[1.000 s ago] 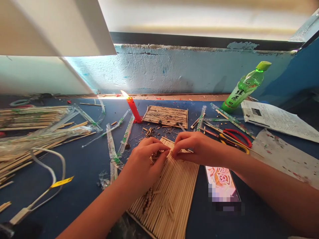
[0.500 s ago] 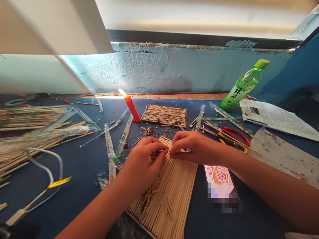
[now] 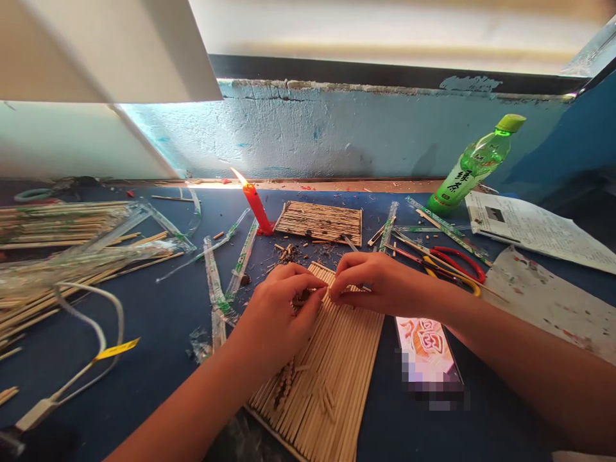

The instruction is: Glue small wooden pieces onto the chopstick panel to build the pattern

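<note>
Sticks glued side by side make the large mat [image 3: 332, 359] lying on the blue table [image 3: 158, 333] right under your hands. Your left hand [image 3: 282, 314] rests on the mat's far end, fingers [image 3: 312, 292] curled and pinching a small stick piece [image 3: 323, 290]. Your right hand [image 3: 373, 282] meets it there, fingers [image 3: 339, 292] closed on the same piece. Beyond the mat stands a lit red candle [image 3: 256, 208] beside a smaller stick mat [image 3: 321, 223]; just right of the mat lies a phone [image 3: 428, 353], and red scissors [image 3: 457, 263] beyond that.
</note>
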`<state>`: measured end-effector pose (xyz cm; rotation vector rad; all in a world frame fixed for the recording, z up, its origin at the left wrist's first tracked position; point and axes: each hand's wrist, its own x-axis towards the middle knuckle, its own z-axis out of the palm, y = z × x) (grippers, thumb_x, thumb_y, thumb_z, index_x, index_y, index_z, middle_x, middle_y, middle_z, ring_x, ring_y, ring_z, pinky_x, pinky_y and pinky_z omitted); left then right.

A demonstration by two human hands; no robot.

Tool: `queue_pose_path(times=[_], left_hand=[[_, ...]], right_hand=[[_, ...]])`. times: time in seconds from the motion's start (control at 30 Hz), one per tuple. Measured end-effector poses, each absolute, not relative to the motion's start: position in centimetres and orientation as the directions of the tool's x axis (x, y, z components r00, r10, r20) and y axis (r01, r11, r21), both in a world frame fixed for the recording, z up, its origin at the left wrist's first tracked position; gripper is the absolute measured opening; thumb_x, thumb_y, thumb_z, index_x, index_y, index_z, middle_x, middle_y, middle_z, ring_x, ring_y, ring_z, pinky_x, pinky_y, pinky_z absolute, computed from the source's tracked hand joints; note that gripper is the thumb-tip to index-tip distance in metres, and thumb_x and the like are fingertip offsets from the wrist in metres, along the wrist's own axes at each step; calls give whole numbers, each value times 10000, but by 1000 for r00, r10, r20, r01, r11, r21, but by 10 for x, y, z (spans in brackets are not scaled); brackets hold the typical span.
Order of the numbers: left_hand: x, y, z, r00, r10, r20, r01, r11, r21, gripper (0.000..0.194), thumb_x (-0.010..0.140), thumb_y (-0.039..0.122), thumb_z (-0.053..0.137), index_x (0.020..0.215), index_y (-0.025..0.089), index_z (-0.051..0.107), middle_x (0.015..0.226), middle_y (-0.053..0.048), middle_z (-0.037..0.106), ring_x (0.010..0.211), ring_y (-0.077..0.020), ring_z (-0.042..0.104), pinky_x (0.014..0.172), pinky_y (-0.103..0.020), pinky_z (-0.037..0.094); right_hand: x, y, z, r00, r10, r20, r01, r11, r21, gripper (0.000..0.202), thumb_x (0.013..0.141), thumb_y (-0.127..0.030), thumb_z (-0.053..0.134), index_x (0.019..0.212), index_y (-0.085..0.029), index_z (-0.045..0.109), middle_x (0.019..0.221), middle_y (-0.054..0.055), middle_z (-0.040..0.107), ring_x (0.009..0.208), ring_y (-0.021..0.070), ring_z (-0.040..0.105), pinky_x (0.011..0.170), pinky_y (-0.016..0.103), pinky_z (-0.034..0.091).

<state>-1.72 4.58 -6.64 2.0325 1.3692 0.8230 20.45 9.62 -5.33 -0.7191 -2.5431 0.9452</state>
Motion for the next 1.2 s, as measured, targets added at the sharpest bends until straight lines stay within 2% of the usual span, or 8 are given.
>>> queue_pose_path(times=[0.77,1.2], left_hand=[[-16,45,-63,292,940,177,606,-325,726,164,901,221,571,924,230,733,959,-38,651,924,-202,615,813,-363,493],[-15,45,-61,294,941,166,614,-319,722,173,902,222,565,931,228,735,968,-41,653,944,-211,616,836,-374,496]], right_hand=[[204,97,-55,-826,547,133,326,658,-679,117,913,-235,626,992,-216,709,973,29,601,830,116,606,801,289,495],[202,96,-59,-829,535,165,323,698,-639,121,924,-251,610,967,-199,712,952,29,565,817,109,589,779,268,485]])
